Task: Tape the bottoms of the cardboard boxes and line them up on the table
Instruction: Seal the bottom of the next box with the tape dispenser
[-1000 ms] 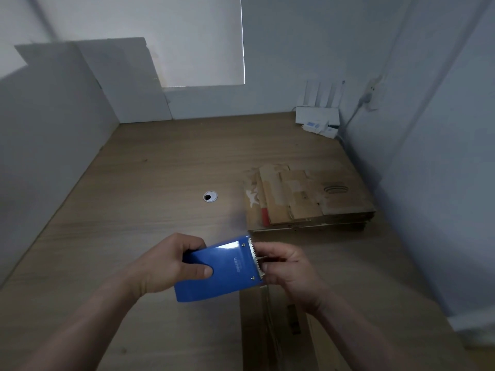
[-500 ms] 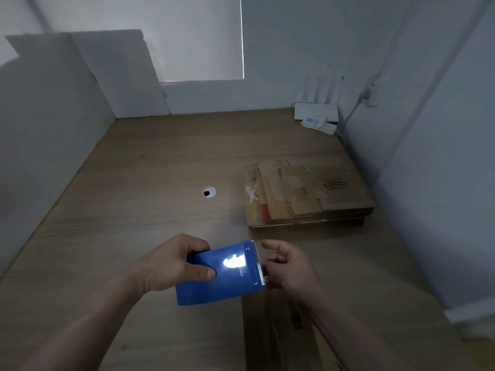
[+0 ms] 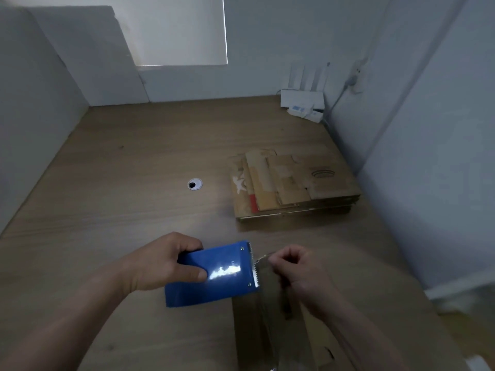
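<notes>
My left hand [image 3: 163,263] grips a blue tape dispenser [image 3: 214,274] just above the near part of the wooden table [image 3: 120,196]. Its toothed blade faces right. My right hand [image 3: 302,274] pinches the clear tape end [image 3: 263,266] right beside the blade and holds a short strip pulled out. Below both hands lies a cardboard box [image 3: 270,333] with its flaps up, partly hidden by my right forearm. A stack of flattened cardboard boxes [image 3: 292,183] lies farther back on the right.
A round cable hole [image 3: 195,184] sits mid-table. A white router [image 3: 302,99] with antennas stands in the far right corner. White partition walls [image 3: 40,116] close the table on the left, back and right.
My right hand went from open fingers at the blade to pinching the tape end and drawing it a little rightward. The left hand and dispenser stayed nearly in place.
</notes>
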`<state>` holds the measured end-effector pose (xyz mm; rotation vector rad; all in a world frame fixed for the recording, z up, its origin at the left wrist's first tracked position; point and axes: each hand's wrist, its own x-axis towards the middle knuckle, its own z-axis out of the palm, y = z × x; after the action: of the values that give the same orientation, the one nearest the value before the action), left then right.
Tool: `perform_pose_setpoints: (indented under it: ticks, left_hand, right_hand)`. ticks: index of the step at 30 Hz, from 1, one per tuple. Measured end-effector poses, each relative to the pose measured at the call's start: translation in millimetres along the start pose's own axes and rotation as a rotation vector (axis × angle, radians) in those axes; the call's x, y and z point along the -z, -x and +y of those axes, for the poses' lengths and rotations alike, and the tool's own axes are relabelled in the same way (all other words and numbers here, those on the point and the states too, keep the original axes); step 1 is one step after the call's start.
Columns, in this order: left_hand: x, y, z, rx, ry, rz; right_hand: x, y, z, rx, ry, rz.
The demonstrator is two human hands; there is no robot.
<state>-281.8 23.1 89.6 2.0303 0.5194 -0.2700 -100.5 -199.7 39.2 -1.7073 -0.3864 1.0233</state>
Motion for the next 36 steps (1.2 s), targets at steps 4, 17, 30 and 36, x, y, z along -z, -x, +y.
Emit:
perform_pose_setpoints:
  ticks: [4, 17, 30, 36]
  left_hand:
    - [24, 9, -17, 0.1, -0.009, 0.062]
    - [-11, -21, -45, 0.278, -0.033, 0.084]
    - [-23, -45, -21, 0.303, -0.121, 0.049]
    - [-24, -49, -14, 0.291, -0.133, 0.02]
  right_hand:
    - [20, -14, -8, 0.025, 0.054, 0.117]
    - [3, -60, 25, -0.076, 0.338, 0.398]
    - [10, -22, 41, 0.293, 0.703, 0.511]
    - [0, -25, 78, 0.202, 1.114, 0.085]
